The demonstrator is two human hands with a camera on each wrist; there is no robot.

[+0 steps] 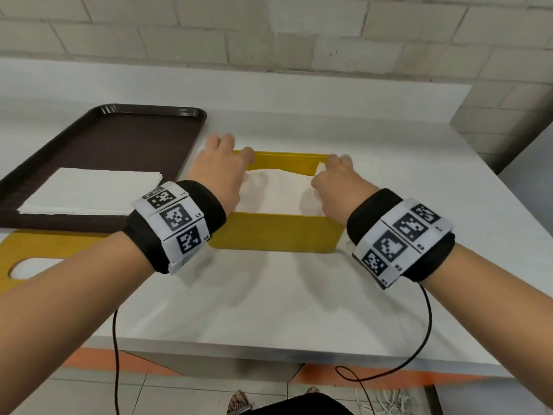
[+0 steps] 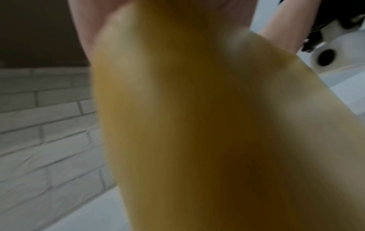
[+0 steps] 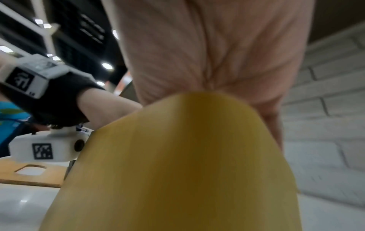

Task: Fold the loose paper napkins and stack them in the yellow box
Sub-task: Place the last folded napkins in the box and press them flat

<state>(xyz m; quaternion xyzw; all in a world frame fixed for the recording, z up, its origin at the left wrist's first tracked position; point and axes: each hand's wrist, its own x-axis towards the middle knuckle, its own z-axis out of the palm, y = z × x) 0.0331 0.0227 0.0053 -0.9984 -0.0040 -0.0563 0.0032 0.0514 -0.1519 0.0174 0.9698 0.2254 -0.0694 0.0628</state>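
Pale brick wall (image 1: pixel 269 28) runs behind our white counter (image 1: pixel 299 295), which fills most of the head view. At ten o'clock on it lies a dark brown tray (image 1: pixel 119 139), and on the tray's near part sits a flat stack of unfolded white napkins (image 1: pixel 89 190). At eight o'clock a yellow board (image 1: pixel 59 247) with a cut-out handle lies flat, partly under the tray.

Dead centre stands the yellow box (image 1: pixel 275 235), open at the top, with a white folded napkin (image 1: pixel 281 190) lying inside it. Our two hands reach over the box from six o'clock. Our left hand (image 1: pixel 220 167) is at the box's nine o'clock side, fingers bent over the far left corner of its rim. Our right hand (image 1: pixel 336 181) is at the three o'clock side, fingers curled at the far right corner, with a white napkin corner showing just beside the fingertips; whether they pinch it we cannot tell. Both wrist views are filled by blurred yellow box wall, close up.
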